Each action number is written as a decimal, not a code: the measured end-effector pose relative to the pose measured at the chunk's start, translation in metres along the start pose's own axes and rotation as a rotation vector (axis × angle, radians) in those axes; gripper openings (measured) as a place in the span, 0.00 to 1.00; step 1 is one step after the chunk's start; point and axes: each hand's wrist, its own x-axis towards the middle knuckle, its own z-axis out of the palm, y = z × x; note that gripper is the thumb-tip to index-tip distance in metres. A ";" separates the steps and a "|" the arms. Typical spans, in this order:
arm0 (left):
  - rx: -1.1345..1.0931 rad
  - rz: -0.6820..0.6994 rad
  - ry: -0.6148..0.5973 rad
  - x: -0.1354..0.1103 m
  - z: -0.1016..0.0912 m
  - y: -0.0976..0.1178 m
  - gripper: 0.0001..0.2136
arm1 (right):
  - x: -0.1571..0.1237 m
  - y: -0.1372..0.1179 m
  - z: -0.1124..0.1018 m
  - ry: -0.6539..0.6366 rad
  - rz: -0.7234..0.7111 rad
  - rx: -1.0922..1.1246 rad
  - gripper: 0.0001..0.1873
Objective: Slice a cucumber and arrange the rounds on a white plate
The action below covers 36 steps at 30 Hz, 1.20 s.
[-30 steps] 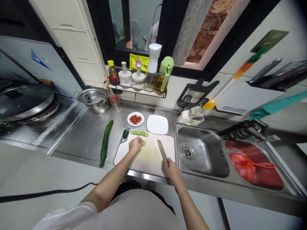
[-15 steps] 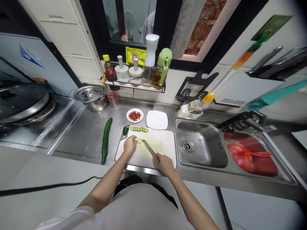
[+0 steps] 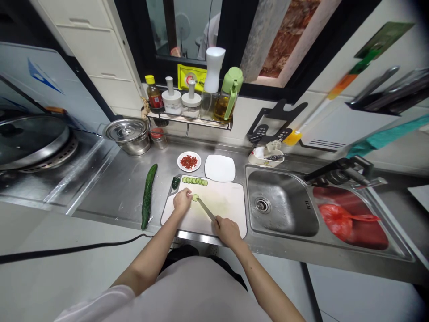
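Observation:
My right hand [image 3: 228, 230] is closed around the handle of a knife [image 3: 207, 209]. The blade points up and left across the white cutting board [image 3: 231, 197], its tip at a pale green cucumber slice [image 3: 195, 197]. Just left of that slice is my left hand [image 3: 182, 200], fingers pinched together at the slice's edge; how firmly they grip it is hard to make out. A row of cucumber slices [image 3: 194, 181] lies along the board's far edge. Dark green cucumber skin pieces [image 3: 175, 182] sit at the board's upper left corner.
A whole cucumber [image 3: 148, 197] lies left of the board. Behind it stand a plate of chopped red pieces [image 3: 188, 161] and a white square plate [image 3: 220, 168]. To the right is a sink [image 3: 283, 201], with a red bag [image 3: 337, 221] in the second basin. A lidded pot [image 3: 129, 137] stands back left.
The knife's tip has shifted slightly left onto the cucumber slice, and the blade's angle has changed a little. My left hand stays almost where it was.

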 end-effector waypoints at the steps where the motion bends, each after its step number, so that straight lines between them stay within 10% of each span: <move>1: 0.004 0.000 0.000 0.000 0.000 0.000 0.08 | 0.000 0.000 0.000 -0.004 -0.001 0.000 0.18; 36: 0.041 -0.054 -0.045 0.009 -0.006 0.004 0.09 | 0.017 -0.016 -0.010 -0.092 -0.020 -0.043 0.16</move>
